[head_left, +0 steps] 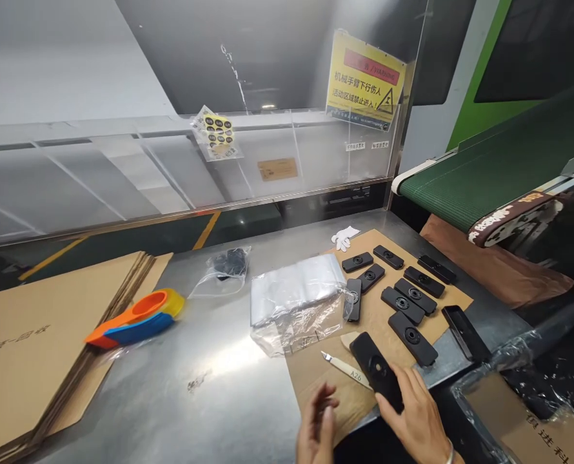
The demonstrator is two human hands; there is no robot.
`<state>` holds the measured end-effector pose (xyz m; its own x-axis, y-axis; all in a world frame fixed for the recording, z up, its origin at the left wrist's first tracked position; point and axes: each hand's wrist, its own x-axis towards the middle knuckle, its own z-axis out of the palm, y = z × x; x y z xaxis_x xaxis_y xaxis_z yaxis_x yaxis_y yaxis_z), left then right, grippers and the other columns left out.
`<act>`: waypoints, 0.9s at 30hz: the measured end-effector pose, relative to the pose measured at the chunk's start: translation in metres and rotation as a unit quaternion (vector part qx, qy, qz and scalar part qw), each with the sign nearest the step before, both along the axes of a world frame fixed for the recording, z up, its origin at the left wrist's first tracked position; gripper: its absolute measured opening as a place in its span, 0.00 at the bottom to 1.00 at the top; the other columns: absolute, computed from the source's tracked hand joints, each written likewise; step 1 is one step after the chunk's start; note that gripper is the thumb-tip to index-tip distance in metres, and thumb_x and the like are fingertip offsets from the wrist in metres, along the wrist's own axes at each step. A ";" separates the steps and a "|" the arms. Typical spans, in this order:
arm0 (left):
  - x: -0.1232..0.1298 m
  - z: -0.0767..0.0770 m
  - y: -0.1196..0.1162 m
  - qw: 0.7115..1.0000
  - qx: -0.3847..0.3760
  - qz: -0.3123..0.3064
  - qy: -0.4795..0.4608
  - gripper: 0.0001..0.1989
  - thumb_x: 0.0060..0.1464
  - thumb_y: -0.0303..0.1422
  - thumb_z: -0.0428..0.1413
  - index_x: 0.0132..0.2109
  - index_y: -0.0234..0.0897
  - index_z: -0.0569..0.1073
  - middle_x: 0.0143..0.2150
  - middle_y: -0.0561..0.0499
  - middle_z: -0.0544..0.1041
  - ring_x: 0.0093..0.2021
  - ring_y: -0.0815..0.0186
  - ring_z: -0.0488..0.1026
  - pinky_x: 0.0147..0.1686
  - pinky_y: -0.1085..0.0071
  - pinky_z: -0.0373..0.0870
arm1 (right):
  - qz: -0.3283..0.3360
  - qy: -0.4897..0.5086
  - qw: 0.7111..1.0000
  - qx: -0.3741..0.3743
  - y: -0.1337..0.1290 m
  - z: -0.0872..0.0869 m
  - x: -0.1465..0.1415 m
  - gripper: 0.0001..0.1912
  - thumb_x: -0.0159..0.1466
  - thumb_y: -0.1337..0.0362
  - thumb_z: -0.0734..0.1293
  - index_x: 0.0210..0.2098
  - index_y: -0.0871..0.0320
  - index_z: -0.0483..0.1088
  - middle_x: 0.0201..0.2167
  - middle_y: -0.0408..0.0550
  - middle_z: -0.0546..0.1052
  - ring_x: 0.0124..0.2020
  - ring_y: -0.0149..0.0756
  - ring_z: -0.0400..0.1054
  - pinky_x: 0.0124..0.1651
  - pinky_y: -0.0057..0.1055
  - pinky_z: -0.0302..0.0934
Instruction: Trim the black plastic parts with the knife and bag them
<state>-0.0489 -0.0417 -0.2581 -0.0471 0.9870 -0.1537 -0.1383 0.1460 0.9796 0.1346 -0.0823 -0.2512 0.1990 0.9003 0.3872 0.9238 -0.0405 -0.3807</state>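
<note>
Head view showed the right hand (415, 409) grasping a black part (376, 370), the thumb on the near side and the fingers along the other. The part was held over the front of the cardboard sheet (311, 377), its far end slanting up to the left; a small hole showed in its face. The left hand (318, 422) was apart from it, low in the view, its fingers loosely bent and grasping nothing visible.

A knife (347, 369) marked A26 lay just left of the part, its blade pointing away to the left. Behind the part, nine more black pieces (413, 338) were spread on and around the sheet, two of them lying close side by side near the middle. An open black shell (465, 332) lay at the right edge of the table (195, 361). Clear bags (296, 290) lay left of the pieces, overlapping the sheet, and a white glove (345, 237) was at its far corner.

Farther left were a small bag (229, 264) with dark contents and an orange, blue and yellow dispenser (139, 319) beside the cardboard stack (40, 335). A green conveyor (500, 161) ran at the upper right, above brown wrapping (490, 264). A yellow warning sign (364, 80) was on the clear panel.
</note>
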 end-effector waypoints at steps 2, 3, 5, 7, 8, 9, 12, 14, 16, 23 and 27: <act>0.024 -0.001 -0.004 0.992 -0.052 -0.034 -0.111 0.26 0.42 0.46 0.59 0.47 0.40 0.70 0.43 0.44 0.75 0.40 0.60 0.72 0.39 0.66 0.68 | 0.060 0.012 0.998 0.029 -0.008 0.005 -0.012 0.22 0.58 0.61 0.63 0.50 0.62 0.58 0.38 0.55 0.73 0.38 0.43 0.68 0.39 0.37 0.67; 0.032 0.001 -0.006 0.983 -0.083 -0.038 -0.158 0.26 0.42 0.46 0.59 0.48 0.40 0.70 0.44 0.43 0.75 0.42 0.59 0.72 0.42 0.65 0.67 | 0.086 0.015 0.995 0.049 -0.010 0.007 -0.019 0.22 0.57 0.61 0.63 0.49 0.63 0.59 0.37 0.56 0.73 0.37 0.43 0.69 0.38 0.36 0.67; 0.038 0.009 -0.009 0.964 -0.126 -0.042 -0.229 0.23 0.45 0.44 0.58 0.47 0.39 0.71 0.44 0.43 0.76 0.45 0.58 0.71 0.47 0.64 0.65 | 0.120 0.015 0.988 0.092 -0.012 0.011 -0.031 0.22 0.57 0.61 0.63 0.49 0.65 0.59 0.36 0.57 0.73 0.36 0.43 0.69 0.35 0.36 0.68; 0.036 0.019 -0.012 0.948 -0.146 -0.040 -0.279 0.19 0.47 0.42 0.58 0.45 0.38 0.72 0.42 0.44 0.77 0.46 0.58 0.71 0.49 0.63 0.62 | 0.131 0.017 0.983 0.124 -0.012 0.015 -0.042 0.22 0.58 0.60 0.63 0.48 0.66 0.60 0.35 0.58 0.74 0.34 0.44 0.70 0.34 0.36 0.68; 0.033 0.023 -0.013 0.941 -0.152 -0.039 -0.298 0.18 0.47 0.41 0.57 0.44 0.38 0.73 0.41 0.45 0.77 0.45 0.58 0.71 0.50 0.63 0.62 | 0.134 0.021 0.982 0.135 -0.012 0.017 -0.046 0.22 0.58 0.59 0.63 0.48 0.66 0.61 0.35 0.58 0.74 0.34 0.44 0.70 0.33 0.36 0.68; 0.029 0.027 -0.014 0.935 -0.157 -0.034 -0.315 0.16 0.48 0.41 0.57 0.43 0.38 0.74 0.40 0.45 0.78 0.44 0.58 0.72 0.49 0.63 0.62 | 0.138 0.029 0.980 0.142 -0.012 0.019 -0.049 0.22 0.59 0.57 0.63 0.48 0.65 0.61 0.34 0.57 0.74 0.33 0.44 0.70 0.32 0.36 0.68; 0.018 0.034 -0.017 0.924 -0.168 -0.011 -0.343 0.14 0.48 0.41 0.58 0.40 0.38 0.75 0.36 0.47 0.78 0.41 0.59 0.73 0.48 0.63 0.64 | 0.180 0.074 0.972 0.128 -0.012 0.023 -0.054 0.23 0.60 0.52 0.61 0.48 0.63 0.62 0.34 0.56 0.74 0.32 0.42 0.71 0.31 0.34 0.68; 0.012 0.036 -0.019 0.921 -0.169 -0.003 -0.351 0.13 0.49 0.40 0.57 0.39 0.38 0.75 0.35 0.47 0.78 0.39 0.61 0.73 0.46 0.63 0.65 | 0.227 0.129 0.961 0.091 -0.011 0.024 -0.053 0.21 0.62 0.50 0.58 0.47 0.60 0.62 0.33 0.54 0.74 0.33 0.40 0.71 0.32 0.31 0.68; 0.008 0.037 -0.020 0.924 -0.160 -0.001 -0.348 0.12 0.49 0.39 0.57 0.38 0.37 0.75 0.35 0.47 0.78 0.37 0.62 0.73 0.44 0.64 0.65 | 0.243 0.187 0.951 0.049 -0.009 0.023 -0.049 0.17 0.64 0.54 0.56 0.46 0.58 0.63 0.33 0.51 0.74 0.33 0.37 0.70 0.32 0.29 0.67; -0.001 0.038 -0.027 0.975 -0.060 -0.064 -0.204 0.13 0.47 0.39 0.58 0.38 0.35 0.74 0.32 0.48 0.76 0.34 0.62 0.72 0.40 0.67 0.66 | 0.180 0.304 0.935 -0.028 0.004 0.023 -0.034 0.11 0.64 0.65 0.58 0.47 0.54 0.62 0.36 0.47 0.71 0.37 0.33 0.68 0.38 0.26 0.64; -0.005 0.028 -0.036 0.990 0.004 -0.078 -0.121 0.15 0.47 0.37 0.58 0.42 0.36 0.74 0.37 0.46 0.78 0.41 0.58 0.72 0.46 0.63 0.65 | 0.237 0.364 0.898 -0.074 0.002 0.037 -0.040 0.12 0.64 0.64 0.59 0.47 0.52 0.62 0.38 0.46 0.70 0.39 0.33 0.67 0.41 0.26 0.63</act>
